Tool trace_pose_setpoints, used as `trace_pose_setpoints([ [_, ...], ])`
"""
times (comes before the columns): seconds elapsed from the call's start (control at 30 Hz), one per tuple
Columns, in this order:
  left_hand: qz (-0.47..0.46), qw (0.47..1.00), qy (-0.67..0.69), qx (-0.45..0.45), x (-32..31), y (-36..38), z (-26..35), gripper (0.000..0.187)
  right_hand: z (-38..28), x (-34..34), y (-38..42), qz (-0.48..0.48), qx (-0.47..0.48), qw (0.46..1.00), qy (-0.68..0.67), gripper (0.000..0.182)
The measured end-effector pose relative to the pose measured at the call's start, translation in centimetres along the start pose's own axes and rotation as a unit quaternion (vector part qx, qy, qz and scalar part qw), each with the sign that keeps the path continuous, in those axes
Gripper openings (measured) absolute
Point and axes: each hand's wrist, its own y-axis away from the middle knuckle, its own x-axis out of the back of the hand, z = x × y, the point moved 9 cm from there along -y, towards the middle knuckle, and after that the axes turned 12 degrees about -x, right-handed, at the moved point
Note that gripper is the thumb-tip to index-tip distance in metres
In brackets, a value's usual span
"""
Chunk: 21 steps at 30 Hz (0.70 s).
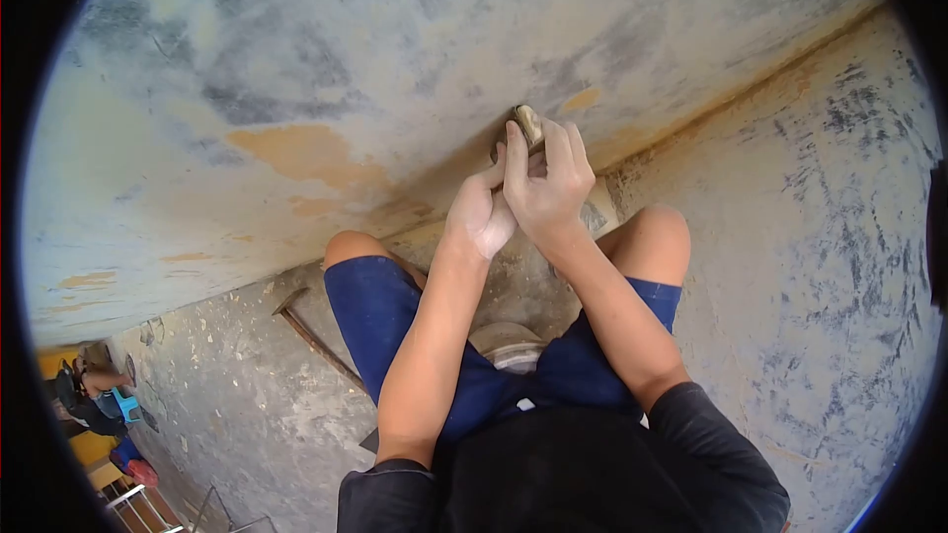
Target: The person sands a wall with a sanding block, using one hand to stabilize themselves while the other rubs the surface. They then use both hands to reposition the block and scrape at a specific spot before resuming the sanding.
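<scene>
Our right hand (548, 183) has its fingers (559, 150) curled shut over a small sanding block (528, 121), pressing it flat against the wall (395, 59); only the block's upper end shows above the knuckles. Our left hand (479, 212) lies against the right one, its fingers stretched up along the right hand's side and touching it; we cannot tell whether they also reach the block, since the right hand hides that spot. The block sits low on the wall, just above the seam where the wall meets the floor (839, 237).

Around the hands the wall is patchy grey and cream with bare orange-tan spots (296, 153) to the left of the block. Our knees in blue shorts (380, 311) flank the forearms, and a pale round object (509, 343) shows between the thighs, partly hidden by the arms. On the floor to the left, a hammer-like tool with a long handle (311, 331) lies near our left knee, well apart from the hands. At the far lower left edge, another person (89, 390) crouches, small and hard to make out.
</scene>
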Motion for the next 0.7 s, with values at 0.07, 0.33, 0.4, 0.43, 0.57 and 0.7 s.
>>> trace_pose_setpoints([
  [0.07, 0.067, 0.996, -0.047, -0.031, 2.0, -0.8, 0.1, 0.037, 1.7, -1.0, 0.6, -0.001, 0.032, 0.999, 0.024, 0.011],
  [0.33, 0.031, 0.999, -0.028, 0.003, 0.0, 0.2, 0.0, 0.038, 0.2, 0.0, 0.2, 0.005, -0.006, 1.0, -0.003, 0.01],
  [0.4, 0.081, 0.995, -0.057, -0.024, 1.9, -0.7, 0.0, 0.038, 2.3, -1.1, 0.8, 0.007, 0.022, 0.999, 0.026, 0.011],
  [0.43, 0.062, 0.998, -0.02, -0.009, 2.5, -1.1, -0.7, 0.038, 2.6, -1.3, 0.9, -0.006, 0.009, 1.0, 0.016, 0.012],
  [0.57, 0.035, 0.998, -0.023, -0.037, 1.8, -1.5, 0.2, 0.037, 1.0, -0.6, 0.1, 0.016, 0.045, 0.999, 0.008, 0.012],
  [0.7, 0.029, 0.999, 0.018, 0.013, 2.1, -1.0, -1.1, 0.04, 1.2, -0.2, 0.5, 0.011, 0.015, 1.0, 0.025, 0.012],
])
